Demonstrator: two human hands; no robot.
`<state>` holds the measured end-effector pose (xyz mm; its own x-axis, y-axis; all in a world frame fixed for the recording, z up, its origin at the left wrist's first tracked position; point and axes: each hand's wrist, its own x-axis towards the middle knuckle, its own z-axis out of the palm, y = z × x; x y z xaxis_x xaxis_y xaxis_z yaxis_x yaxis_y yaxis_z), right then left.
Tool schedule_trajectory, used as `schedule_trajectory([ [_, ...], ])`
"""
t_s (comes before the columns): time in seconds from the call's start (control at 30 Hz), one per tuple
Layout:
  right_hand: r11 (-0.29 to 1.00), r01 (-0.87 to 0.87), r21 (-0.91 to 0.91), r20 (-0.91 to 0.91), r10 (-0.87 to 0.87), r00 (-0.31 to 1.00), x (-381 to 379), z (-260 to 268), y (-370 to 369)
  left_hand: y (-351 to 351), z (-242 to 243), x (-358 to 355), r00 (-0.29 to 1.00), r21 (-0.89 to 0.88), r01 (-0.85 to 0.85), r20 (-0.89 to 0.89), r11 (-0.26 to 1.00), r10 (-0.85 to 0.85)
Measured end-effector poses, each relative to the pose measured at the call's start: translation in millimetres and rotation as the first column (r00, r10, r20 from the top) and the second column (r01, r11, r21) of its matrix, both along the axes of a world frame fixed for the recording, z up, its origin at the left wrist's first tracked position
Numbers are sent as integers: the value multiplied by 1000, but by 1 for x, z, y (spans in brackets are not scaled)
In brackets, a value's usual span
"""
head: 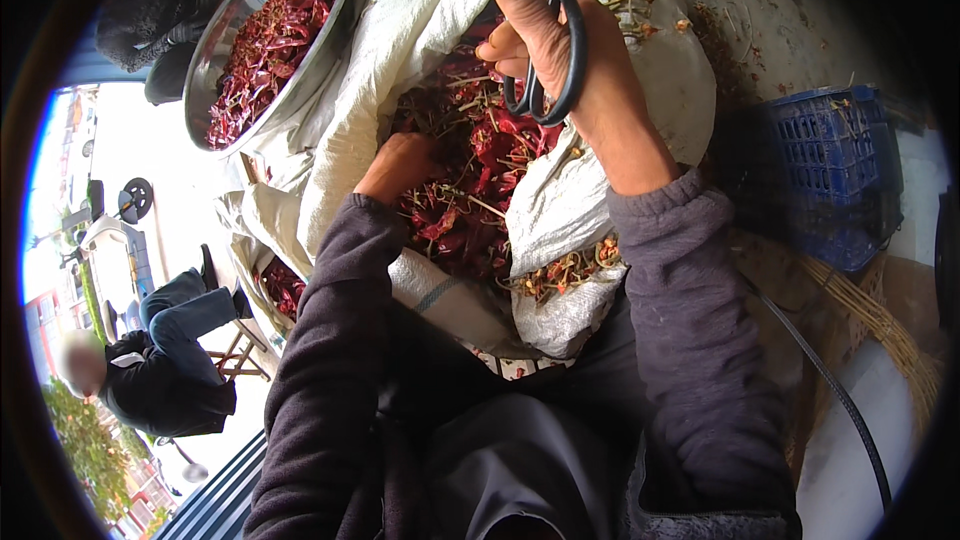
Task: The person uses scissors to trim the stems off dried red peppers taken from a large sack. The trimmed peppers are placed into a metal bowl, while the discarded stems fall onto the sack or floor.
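A large white woven sack (pixel 352 101) stands open between my legs, filled with dried red chili peppers (pixel 517 136) and their stems. My left hand (pixel 401 163) reaches into the left side of the sack among the chilies. Its fingers are buried in shadow, so what they hold is hidden. Above the far right part of the opening, my right hand (pixel 592 79) holds scissors (pixel 574 64) with black handles, the blades pointing away from me and cut off by the picture's top. Cut stems (pixel 570 268) lie on the folded near rim of the sack.
A steel basin (pixel 196 82) of red chilies sits at the upper left. Another sack with chilies (pixel 281 286) is below it. On the right are a blue plastic crate (pixel 829 157), a straw broom (pixel 877 315) and a black cable (pixel 832 390). A seated person (pixel 169 382) is outside left.
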<state>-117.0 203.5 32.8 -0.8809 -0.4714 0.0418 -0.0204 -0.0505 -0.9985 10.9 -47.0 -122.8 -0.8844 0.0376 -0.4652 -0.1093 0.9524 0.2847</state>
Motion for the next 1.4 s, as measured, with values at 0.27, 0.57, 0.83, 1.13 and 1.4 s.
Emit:
schedule_trajectory([
  [0.27, 981, 22, 191, -173, 12, 985, 5, -5, -7, 13, 108, 3, 731, 710, -555, 168, 433, 661],
  [0.57, 954, -90, 284, -203, 152, 967, 18, -40, -29, 19, 124, -1, 821, 917, -207, 352, -340, 450],
  [0.83, 947, -317, 55, 59, 314, 948, 26, -24, -31, 20, 122, -3, 810, 843, 8, 309, -537, 499],
  [1.13, 881, -294, 370, -309, 415, 856, 34, -13, -24, 14, 125, -3, 809, 735, 65, 357, -675, 467],
  [1.4, 879, -138, 457, -424, 352, 834, 41, -11, -30, 14, 132, -3, 747, 920, 0, 261, -393, 611],
])
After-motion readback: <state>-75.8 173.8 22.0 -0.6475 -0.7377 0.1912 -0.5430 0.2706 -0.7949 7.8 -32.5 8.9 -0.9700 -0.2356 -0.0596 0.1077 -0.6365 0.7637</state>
